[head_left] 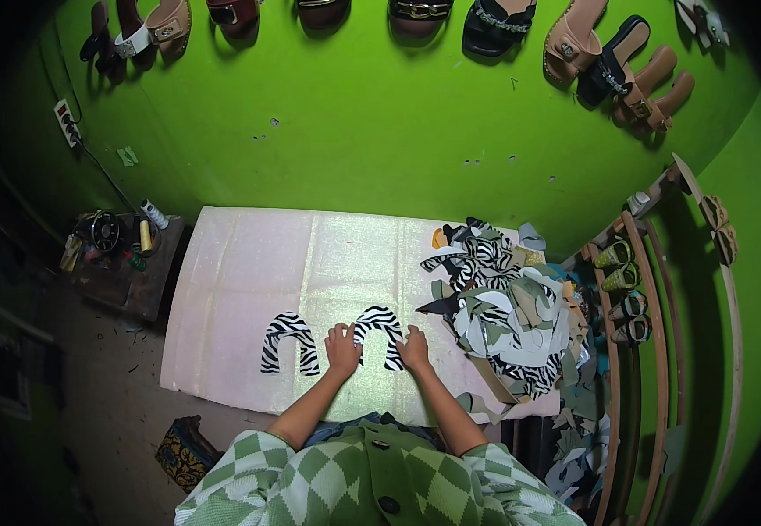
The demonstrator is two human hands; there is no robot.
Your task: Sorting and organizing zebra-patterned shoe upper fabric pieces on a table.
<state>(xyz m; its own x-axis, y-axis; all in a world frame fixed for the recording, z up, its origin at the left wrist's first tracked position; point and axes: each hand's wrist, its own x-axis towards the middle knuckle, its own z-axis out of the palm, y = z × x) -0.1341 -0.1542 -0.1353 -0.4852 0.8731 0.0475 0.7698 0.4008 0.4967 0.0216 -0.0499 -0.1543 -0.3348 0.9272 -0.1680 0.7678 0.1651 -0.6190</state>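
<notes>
Two arch-shaped zebra-striped cut pieces, like sandal uppers, lie on a pale, shiny-topped table [240, 254], their curves pointing away from me. The left zebra-striped piece [291, 322] lies apart from my hands. Around the right zebra-striped piece [377, 316] my hands are placed at either side. My left hand [342, 351] holds its left leg by the edge, fingers bent toward the tabletop. Its right leg is held at the edge by my right hand [414, 351], with the thumb against it. The fingertips partly cover both edges.
A heap of scraps [521, 307], grey, white and zebra-striped, covers the table's right side and spills over. Left stands a small dark table [126, 280] with thread spools [145, 235]. Sandals [573, 44] hang on the green wall. A wooden rack [639, 351] holds more footwear at right.
</notes>
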